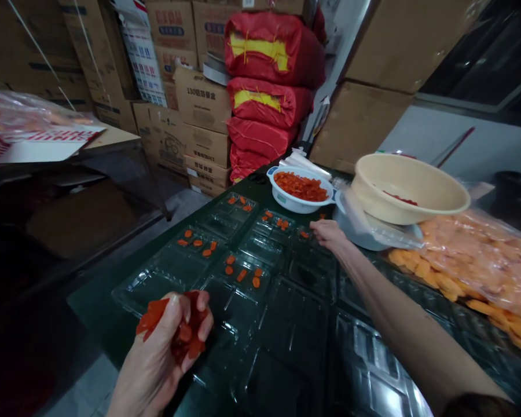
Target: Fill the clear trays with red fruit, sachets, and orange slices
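My left hand (173,341) is closed around a heap of wet orange-red carrot slices (151,317), above the near left edge of the table. Farther off, my right hand (327,233) reaches over a clear plastic tray (312,278), its fingers pinched together. What they hold, if anything, is too small to make out. Beside those fingertips a slice (304,234) lies in the tray's far compartment. Several more clear trays stand in rows, and small groups of slices (242,274) lie in the far compartments of some of them.
A pale blue basin (301,202) heaped with slices stands at the table's far end. To its right a cream basin (412,185) rests above another bluish basin (356,229). A plastic bag with orange pieces (481,260) lies at right. Cartons (202,101) and red sacks (271,49) are stacked behind.
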Available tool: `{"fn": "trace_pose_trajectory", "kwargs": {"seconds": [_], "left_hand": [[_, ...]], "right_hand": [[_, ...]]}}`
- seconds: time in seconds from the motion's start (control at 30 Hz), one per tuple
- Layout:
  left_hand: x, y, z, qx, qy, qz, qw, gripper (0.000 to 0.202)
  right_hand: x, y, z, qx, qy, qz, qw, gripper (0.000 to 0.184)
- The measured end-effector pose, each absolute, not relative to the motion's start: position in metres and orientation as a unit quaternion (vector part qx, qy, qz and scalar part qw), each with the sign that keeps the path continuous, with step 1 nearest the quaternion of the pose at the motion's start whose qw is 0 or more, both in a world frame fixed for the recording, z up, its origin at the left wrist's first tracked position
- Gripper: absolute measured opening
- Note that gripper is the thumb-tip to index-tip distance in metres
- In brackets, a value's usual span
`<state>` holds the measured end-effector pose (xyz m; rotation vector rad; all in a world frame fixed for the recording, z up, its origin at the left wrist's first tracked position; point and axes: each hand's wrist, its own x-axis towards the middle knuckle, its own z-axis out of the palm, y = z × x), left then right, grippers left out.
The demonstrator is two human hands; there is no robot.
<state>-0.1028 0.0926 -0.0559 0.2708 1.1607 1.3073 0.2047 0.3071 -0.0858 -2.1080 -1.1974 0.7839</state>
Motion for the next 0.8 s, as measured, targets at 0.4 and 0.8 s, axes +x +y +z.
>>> {"fn": "trace_pose_trajectory", "kwargs": {"seconds": [0.4,0.8], "left_hand": [[-0.114,0.087,-0.065,0.145,0.474,0.573,0.653,0.05],[-0.121,0.081,-0.062,0.114,0.503,0.58,0.631,0.051]], "right_hand": [[0.205,0.296,-0.085,-0.741,-0.45,0.346,0.358,0.012],[0.224,0.307,-0.086,-0.747,-0.403,0.262,0.459,0.014]]}}
